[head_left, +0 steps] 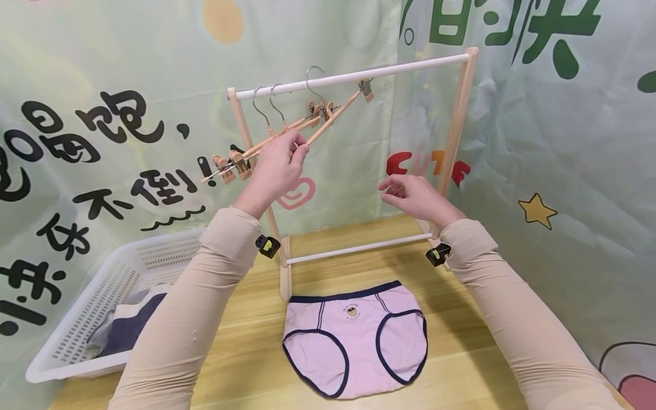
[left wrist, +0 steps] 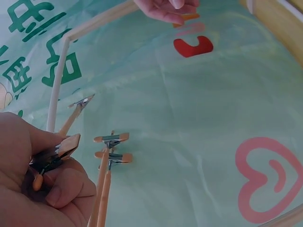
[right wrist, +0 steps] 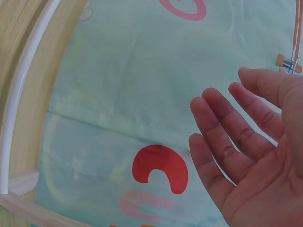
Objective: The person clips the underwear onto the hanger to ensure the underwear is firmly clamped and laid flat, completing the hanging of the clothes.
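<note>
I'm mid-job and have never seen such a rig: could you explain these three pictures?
There is no machine, only a person's bare hands. The wide picture comes from a head-worn camera looking forward and down; the others come from small black cameras on the wrists, each watching its own hand. On the yellowish wood-grain table lie pale pink cloth briefs with navy edging. Left of them is a white perforated plastic basket holding dark and white cloth; behind them, a pale wooden rack with white rods. The left hand pinches a clip of a slim wooden hanger. Two similar hangers hang from the top rod. The right hand is open, holding nothing.
</note>
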Tool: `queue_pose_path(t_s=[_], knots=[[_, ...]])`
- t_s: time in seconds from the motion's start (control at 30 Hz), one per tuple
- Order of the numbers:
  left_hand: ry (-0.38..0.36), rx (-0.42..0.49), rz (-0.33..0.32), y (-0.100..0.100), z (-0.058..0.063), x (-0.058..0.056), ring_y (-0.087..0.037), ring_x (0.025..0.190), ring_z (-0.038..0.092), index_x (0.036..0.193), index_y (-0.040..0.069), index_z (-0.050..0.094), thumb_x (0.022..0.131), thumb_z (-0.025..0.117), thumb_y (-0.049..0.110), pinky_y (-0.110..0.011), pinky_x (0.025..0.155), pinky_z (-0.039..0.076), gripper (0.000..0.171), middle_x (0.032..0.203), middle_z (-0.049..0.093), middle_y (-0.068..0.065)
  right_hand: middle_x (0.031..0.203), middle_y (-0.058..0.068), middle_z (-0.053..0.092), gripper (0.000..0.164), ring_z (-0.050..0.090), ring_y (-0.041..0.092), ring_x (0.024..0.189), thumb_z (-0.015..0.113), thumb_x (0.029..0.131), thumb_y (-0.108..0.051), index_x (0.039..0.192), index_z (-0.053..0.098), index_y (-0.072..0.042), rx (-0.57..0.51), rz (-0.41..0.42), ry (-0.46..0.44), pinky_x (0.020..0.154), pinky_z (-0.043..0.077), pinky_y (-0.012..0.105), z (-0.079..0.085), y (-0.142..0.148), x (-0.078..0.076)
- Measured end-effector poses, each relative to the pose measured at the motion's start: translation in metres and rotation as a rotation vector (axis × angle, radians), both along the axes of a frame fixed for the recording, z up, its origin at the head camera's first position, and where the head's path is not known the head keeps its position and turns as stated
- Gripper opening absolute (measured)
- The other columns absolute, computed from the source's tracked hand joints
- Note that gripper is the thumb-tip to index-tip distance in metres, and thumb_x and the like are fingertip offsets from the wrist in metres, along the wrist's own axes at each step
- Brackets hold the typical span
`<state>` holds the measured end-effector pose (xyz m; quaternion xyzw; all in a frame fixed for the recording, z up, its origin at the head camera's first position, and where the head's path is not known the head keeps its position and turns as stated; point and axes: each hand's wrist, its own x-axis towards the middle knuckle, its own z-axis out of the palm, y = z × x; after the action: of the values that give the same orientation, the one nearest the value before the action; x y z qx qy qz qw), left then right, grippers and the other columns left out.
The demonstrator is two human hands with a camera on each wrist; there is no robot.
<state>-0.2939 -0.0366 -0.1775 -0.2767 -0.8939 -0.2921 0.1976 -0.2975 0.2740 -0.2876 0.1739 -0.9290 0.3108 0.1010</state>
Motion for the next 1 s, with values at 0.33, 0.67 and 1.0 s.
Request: queue_pose_path(t_s=[0.33, 0.67, 1.0], knots=[[0.026, 0.062, -0.013, -0.004, 0.001, 0.009, -0.024, 0.075, 0.052, 0.114, 0.004, 0.066, 0.114, 0.052, 0.019, -0.034, 0.069, 0.041, 0.020, 0.091, 0.063, -0.011, 0.117, 0.015, 0.077, 0.026, 0.074, 0.032, 0.107, 0.068, 0.107, -0.021, 0.128, 0.070, -0.007, 0.004, -0.002, 0.004, 0.099, 0.058, 0.053, -0.001, 0.005, 0.002], [0.055, 0.077, -0.018, -0.011, -0.004, 0.012, -0.026, 0.077, 0.053, 0.110, 0.004, 0.066, 0.113, 0.054, 0.017, -0.035, 0.071, 0.041, 0.017, 0.090, 0.062, -0.011, 0.116, 0.015, 0.077, 0.025, 0.073, 0.032, 0.106, 0.069, 0.106, -0.018, 0.128, 0.070, -0.007, 0.010, -0.002, 0.010, 0.099, 0.058, 0.054, -0.001, 0.007, 0.003], [0.037, 0.032, -0.044, -0.021, -0.010, 0.012, -0.025, 0.071, 0.054, 0.110, 0.004, 0.067, 0.113, 0.053, 0.017, -0.035, 0.065, 0.043, 0.019, 0.088, 0.064, -0.011, 0.117, 0.015, 0.077, 0.026, 0.073, 0.032, 0.106, 0.069, 0.106, -0.021, 0.128, 0.070, -0.008, 0.014, -0.002, 0.006, 0.099, 0.058, 0.054, -0.003, 0.008, 0.002]])
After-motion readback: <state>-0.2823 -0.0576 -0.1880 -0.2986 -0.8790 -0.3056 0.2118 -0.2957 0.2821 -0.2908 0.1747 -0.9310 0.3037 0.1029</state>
